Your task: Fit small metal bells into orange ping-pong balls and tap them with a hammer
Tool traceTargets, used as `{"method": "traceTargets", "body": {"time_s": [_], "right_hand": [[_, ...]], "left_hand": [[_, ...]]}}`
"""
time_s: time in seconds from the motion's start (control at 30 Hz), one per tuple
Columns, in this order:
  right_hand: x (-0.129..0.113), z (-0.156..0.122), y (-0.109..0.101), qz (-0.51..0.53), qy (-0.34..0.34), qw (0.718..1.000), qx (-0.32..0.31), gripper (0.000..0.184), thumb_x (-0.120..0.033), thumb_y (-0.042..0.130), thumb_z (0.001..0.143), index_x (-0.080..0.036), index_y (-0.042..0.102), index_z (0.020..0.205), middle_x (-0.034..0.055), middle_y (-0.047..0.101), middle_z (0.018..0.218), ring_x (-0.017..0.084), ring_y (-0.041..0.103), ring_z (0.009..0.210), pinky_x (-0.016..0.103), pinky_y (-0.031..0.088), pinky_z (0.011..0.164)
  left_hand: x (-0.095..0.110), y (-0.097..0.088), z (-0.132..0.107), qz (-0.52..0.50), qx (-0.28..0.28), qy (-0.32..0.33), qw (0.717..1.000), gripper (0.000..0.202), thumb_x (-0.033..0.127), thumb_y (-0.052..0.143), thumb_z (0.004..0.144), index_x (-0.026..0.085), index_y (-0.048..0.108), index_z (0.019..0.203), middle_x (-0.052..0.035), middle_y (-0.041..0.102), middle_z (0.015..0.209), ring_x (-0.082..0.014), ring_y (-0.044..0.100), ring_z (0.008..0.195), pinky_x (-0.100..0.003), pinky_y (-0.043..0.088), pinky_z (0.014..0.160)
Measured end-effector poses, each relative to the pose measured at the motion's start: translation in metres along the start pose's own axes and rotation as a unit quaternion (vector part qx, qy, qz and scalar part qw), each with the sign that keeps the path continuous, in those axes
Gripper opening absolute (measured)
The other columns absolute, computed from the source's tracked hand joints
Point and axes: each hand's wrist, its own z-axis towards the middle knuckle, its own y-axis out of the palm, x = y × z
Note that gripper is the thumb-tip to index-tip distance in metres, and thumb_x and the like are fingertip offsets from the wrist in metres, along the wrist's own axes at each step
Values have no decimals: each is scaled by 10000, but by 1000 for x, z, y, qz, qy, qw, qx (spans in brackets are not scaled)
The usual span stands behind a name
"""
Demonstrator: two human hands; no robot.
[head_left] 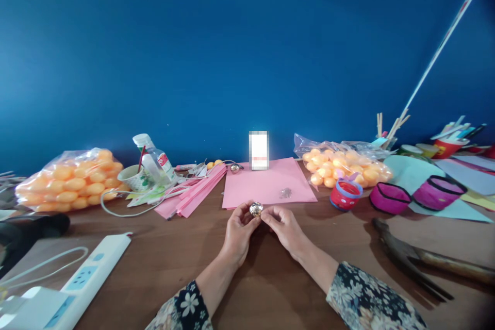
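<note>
My left hand (236, 232) and my right hand (284, 224) meet over the brown table (162, 263), just in front of a pink paper sheet (266, 185). Both pinch a small shiny silver bell (256, 209) between their fingertips, fingers curled around it. A second small silver bell (234, 167) lies at the back left corner of the pink sheet. A small clear packet of tiny bits (285, 193) rests on the sheet to the right.
Bags of orange balls sit at the left (67, 180) and right (344, 165). Pink paper strips (193, 193), a cup (136, 177), a bottle (152, 157), a white power strip (88, 273), a red paper cup (345, 194), magenta cups (390, 197), a hammer (417, 260).
</note>
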Motion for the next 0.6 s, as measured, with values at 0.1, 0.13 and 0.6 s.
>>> {"method": "traceTargets", "body": {"time_s": [0.1,0.13,0.6], "right_hand": [[1,0,0,1,2,1000,0,292,-429,595,721,-141,637,738,8,595,623,122,487,566,224,381,517],[1,0,0,1,2,1000,1,289,-426,593,722,-141,635,738,8,594,626,121,486,568,223,381,518],[-5,-1,0,23,28,999,-6,293,-422,623,690,-130,630,707,-15,557,569,100,459,527,220,376,502]], "left_hand": [[0,0,0,0,1,1,1000,477,156,731,584,164,548,1025,-55,646,964,-164,606,893,-312,431,872],[0,1,0,0,1,-1,1000,478,155,731,584,165,548,1025,-53,645,963,-163,605,892,-313,430,873],[-1,-1,0,23,-3,10,1000,476,174,723,589,171,536,1026,-66,645,981,-183,605,913,-323,450,846]]}}
